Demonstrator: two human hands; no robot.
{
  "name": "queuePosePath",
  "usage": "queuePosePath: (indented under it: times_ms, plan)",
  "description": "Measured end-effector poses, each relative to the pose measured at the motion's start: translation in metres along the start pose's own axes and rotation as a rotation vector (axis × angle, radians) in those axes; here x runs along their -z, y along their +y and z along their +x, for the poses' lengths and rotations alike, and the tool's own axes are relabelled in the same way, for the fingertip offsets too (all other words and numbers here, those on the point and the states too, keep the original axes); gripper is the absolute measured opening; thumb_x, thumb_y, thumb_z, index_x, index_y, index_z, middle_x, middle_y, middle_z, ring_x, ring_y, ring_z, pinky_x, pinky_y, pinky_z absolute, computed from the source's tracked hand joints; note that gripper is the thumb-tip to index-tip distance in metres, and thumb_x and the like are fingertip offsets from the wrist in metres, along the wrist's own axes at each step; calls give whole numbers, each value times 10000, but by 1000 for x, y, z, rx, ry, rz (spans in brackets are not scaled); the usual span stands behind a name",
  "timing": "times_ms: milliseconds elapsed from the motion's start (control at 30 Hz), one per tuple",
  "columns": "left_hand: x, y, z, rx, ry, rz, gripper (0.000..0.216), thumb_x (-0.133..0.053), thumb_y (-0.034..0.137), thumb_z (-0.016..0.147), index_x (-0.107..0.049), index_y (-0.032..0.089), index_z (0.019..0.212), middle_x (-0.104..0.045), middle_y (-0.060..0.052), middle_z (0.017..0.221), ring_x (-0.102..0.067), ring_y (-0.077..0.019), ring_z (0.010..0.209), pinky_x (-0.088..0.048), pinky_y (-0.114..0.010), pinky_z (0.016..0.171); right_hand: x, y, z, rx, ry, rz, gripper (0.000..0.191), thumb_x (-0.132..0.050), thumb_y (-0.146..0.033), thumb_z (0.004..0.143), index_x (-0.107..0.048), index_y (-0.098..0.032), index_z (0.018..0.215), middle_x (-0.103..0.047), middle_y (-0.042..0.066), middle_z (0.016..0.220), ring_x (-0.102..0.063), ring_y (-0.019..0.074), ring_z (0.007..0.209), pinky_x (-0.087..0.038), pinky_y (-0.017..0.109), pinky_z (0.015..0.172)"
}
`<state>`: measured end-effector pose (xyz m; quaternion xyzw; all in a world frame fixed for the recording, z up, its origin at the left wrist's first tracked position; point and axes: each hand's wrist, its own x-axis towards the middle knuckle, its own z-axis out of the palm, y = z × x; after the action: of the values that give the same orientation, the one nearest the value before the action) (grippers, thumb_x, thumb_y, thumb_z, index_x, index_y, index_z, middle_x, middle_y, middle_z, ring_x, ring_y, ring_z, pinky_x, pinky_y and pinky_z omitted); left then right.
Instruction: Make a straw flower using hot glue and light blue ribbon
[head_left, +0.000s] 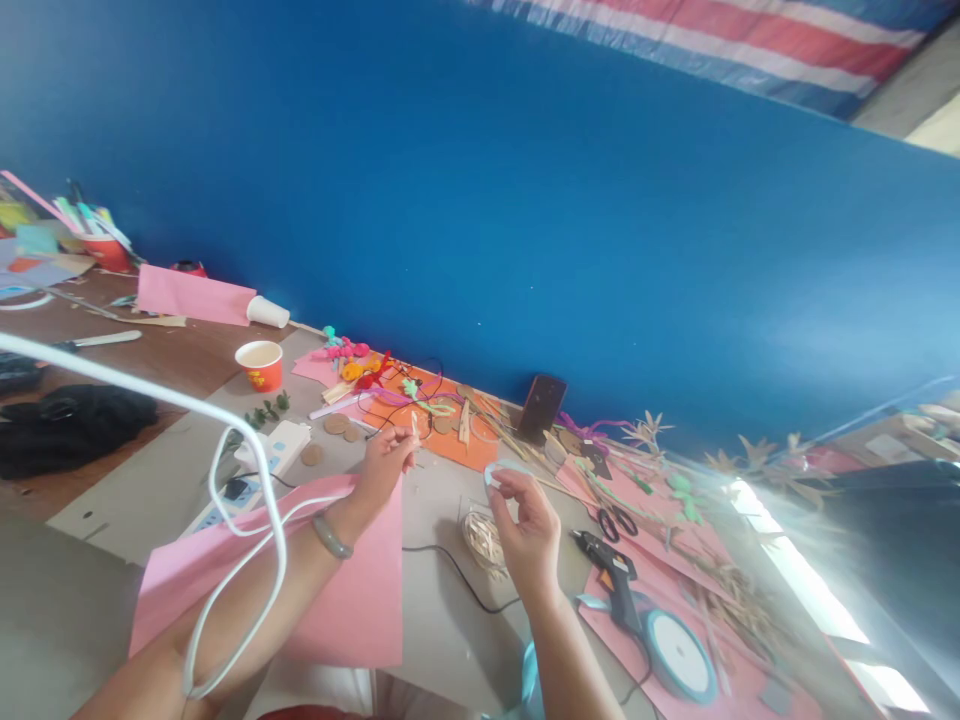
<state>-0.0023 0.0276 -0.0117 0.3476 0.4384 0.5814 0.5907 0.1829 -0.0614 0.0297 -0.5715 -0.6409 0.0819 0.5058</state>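
Note:
My left hand (388, 460) is raised over the middle of the table, its fingertips pinched on a small pale piece (415, 424) that looks like wood. Right of it, my right hand (529, 525) has thumb and fingers curled together at the edge of a clear plastic lid (491, 474). Just below and left of those fingers sits a clear container (482, 540) of similar pale pieces, partly covered by the right hand. Pink paper (360, 610) lies beneath my left forearm.
A white cable (279, 540) loops across my left forearm near a power strip (277, 455). On the right are a glue gun (613, 575), scissors (617, 522) and a ribbon roll (681, 652). A paper cup (260, 368) stands left; a phone (543, 408) leans on the blue wall.

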Motion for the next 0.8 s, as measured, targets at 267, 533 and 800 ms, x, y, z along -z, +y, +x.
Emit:
queuePosePath:
  times_ms: [267, 533, 800]
  plan:
    - [4, -2, 5, -29, 6, -28, 269, -725, 326, 615, -583, 159, 771, -520, 66, 454, -427, -62, 388, -305, -191, 418, -9, 3, 13, 113, -350, -281, 189, -578, -234, 793, -675, -222, 955, -694, 86, 1019, -610, 257, 963, -357, 428, 917]
    - [7, -5, 8, -33, 38, -4, 226, -709, 282, 618, -578, 166, 762, -515, 70, 452, -449, -71, 404, -323, -189, 431, -78, 13, 41, 149, -671, -495, 161, -587, -142, 800, -709, -210, 878, -719, 46, 870, -621, 206, 856, -309, 341, 850]
    - [9, -8, 13, -37, 40, 20, 212, -703, 294, 623, -577, 170, 740, -513, 69, 436, -439, -76, 386, -334, -202, 441, -114, 25, 45, 161, -707, -574, 183, -549, -88, 769, -695, -175, 702, -705, 92, 780, -615, 244, 815, -276, 373, 861]
